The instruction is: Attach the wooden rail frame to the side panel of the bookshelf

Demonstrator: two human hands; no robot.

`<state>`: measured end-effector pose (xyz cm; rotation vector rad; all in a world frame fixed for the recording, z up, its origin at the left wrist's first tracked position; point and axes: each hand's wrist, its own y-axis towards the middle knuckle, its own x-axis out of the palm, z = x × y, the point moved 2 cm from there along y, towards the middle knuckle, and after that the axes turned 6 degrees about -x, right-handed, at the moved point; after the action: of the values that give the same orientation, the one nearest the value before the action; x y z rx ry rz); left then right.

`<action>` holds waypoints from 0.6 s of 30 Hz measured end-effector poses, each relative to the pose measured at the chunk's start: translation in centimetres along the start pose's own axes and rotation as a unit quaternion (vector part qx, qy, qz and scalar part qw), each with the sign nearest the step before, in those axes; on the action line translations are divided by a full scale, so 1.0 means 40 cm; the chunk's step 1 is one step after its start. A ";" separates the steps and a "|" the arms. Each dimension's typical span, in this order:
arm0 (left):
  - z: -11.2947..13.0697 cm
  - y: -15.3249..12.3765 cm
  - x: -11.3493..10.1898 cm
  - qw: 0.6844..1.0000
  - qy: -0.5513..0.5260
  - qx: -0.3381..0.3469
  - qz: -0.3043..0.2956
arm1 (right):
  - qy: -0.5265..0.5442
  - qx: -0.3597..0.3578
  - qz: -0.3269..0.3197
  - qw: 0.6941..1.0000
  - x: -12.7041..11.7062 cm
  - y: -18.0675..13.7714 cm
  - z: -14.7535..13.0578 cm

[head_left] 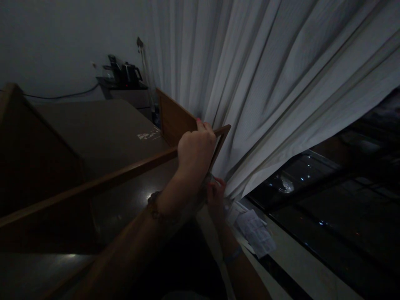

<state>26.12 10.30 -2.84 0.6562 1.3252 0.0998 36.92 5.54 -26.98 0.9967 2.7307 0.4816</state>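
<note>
A brown wooden-edged furniture panel (134, 168) runs from the lower left to a corner near the white curtain. My left hand (196, 148) is bent over its top edge close to that corner, fingers closed round the wood. Just below, my right hand (216, 193) is beside the panel's end, with thumb and fingers drawn together. Something small and pale shows at its fingertips, too dark and blurred to name. Behind my left hand stands a lighter upright wooden board (175, 116).
Long white curtain (243, 83) folds hang close on the right. Printed papers (254, 233) lie on the floor below, beside dark reflective glass (312, 187). At the back, a black kettle (130, 73) stands on a small cabinet (129, 98). The room is dim.
</note>
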 end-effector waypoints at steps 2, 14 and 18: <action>-0.001 -0.001 0.000 1.000 0.002 0.001 0.000 | 0.025 0.044 0.008 0.999 0.000 -0.003 0.000; -0.001 -0.004 -0.006 1.000 0.015 0.007 -0.007 | 0.060 0.094 0.049 0.993 0.003 -0.031 -0.017; -0.001 -0.002 -0.007 1.000 0.027 0.000 -0.011 | 0.102 0.126 0.027 0.986 0.012 -0.043 -0.012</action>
<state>26.00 10.13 -2.62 0.6427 1.3844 0.1002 35.41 4.52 -27.18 1.1409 3.0118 0.2624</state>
